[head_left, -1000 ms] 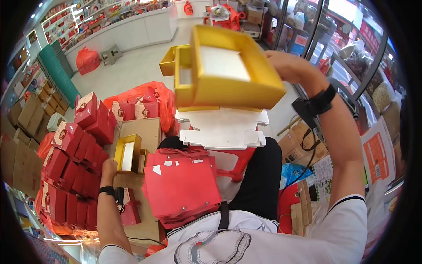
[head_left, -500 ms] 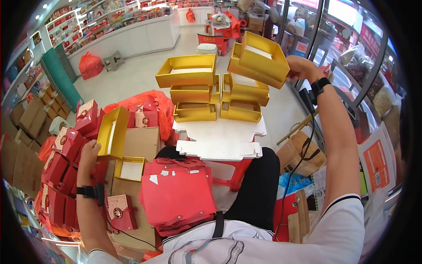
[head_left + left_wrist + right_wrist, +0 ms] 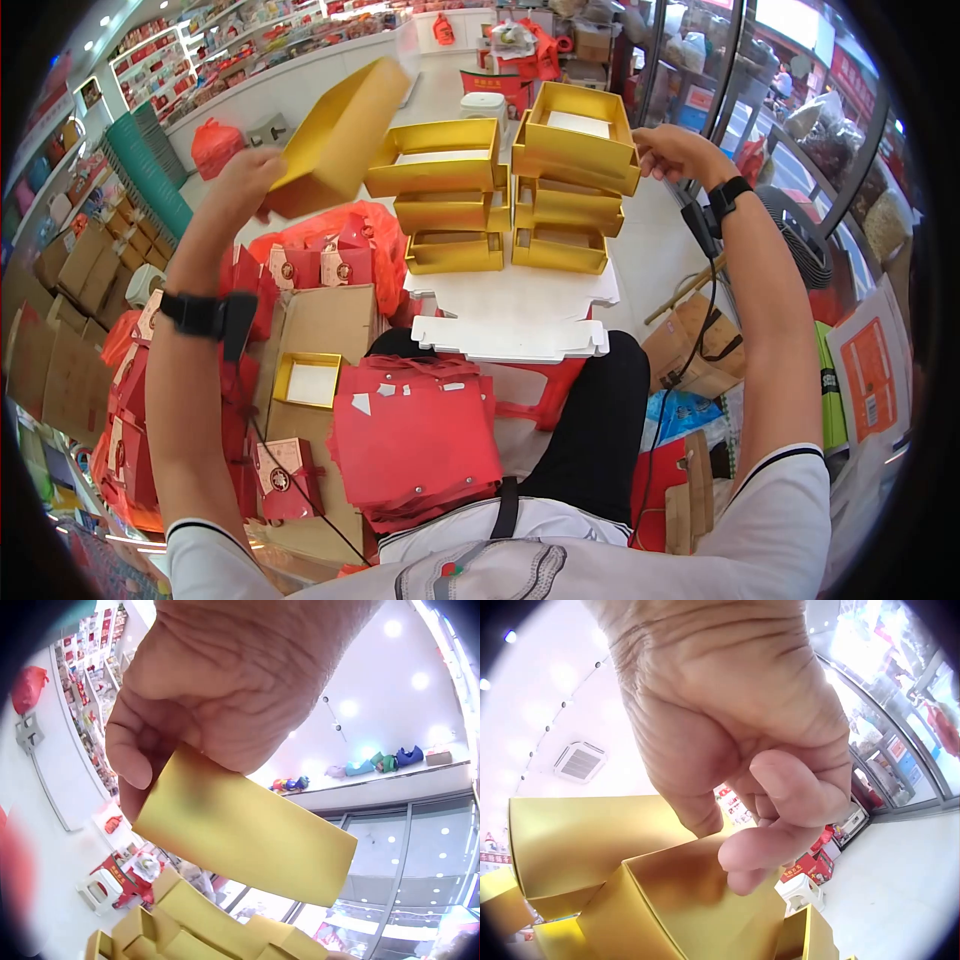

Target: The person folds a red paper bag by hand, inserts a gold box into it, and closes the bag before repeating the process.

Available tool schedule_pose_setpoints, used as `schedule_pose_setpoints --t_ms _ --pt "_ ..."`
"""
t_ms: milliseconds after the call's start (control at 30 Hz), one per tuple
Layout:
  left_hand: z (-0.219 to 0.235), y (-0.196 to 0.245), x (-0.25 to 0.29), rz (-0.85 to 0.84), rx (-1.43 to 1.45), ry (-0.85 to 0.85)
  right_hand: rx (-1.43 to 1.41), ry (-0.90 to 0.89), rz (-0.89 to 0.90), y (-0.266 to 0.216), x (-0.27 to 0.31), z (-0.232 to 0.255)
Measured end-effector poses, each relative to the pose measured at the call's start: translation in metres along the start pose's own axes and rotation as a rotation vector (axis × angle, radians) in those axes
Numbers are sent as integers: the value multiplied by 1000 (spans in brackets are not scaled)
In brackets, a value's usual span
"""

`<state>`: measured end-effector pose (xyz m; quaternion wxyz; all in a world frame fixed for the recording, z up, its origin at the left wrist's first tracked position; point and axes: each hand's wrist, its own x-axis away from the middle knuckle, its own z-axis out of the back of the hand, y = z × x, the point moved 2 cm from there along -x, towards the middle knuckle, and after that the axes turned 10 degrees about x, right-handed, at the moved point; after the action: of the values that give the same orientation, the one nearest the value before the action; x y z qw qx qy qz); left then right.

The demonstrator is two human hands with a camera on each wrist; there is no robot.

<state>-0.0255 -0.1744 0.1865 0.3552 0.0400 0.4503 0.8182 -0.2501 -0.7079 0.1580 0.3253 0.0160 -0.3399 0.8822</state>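
1. Gold box [image 3: 345, 145] is hanging tilted in the air, left of the left stack [image 3: 430, 178]; the left hand [image 3: 245, 180] is pinching its end, thumb and fingers clamped on the wall.
2. The right hand [image 3: 685, 152] is hovering at the end of the right stack [image 3: 575, 165], its fingers loosely bent and apparently holding nothing; whether a fingertip is touching cannot be told.
3. Good handling is probably calling for a light, steady pinch, as the walls are looking thin, and for levelling before nearing other boxes.
4. Both stacks are standing in uneven tiers above a white flattened carton [image 3: 500, 318]; a bump might be toppling them.
5. Flat red pieces [image 3: 415, 430] are covering part of the lap, a small gold tray [image 3: 310, 382] is sitting on brown cardboard [image 3: 325, 320], and a cable [image 3: 672, 380] is trailing below the right arm, possibly snagging.
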Motion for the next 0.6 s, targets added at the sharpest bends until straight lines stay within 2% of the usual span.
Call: schedule_pose_setpoints --t_ms 33,167,367,433,500,533,567,600 --pt "-8 12 -12 -2 -7 -20 -27 -17 15 2 2 2" --pt "-38 26 -67 -13 -143 -67 -43 133 93 13 13 10" --pt "-81 42 -103 21 -101 -96 -209 240 218 19 67 10" --pt "-83 -11 -153 -158 -339 -184 -223 240 242 18 85 5" --pt "-84 -15 -151 -181 -359 -151 -232 229 262 18 97 -3" --pt "-84 18 -121 -105 -260 -75 -245 243 290 18 102 -7" --pt "-82 31 -98 -18 -161 2 -256 246 316 20 107 -10" --pt "-71 23 -83 -72 -113 40 -267 236 339 21 111 -15"
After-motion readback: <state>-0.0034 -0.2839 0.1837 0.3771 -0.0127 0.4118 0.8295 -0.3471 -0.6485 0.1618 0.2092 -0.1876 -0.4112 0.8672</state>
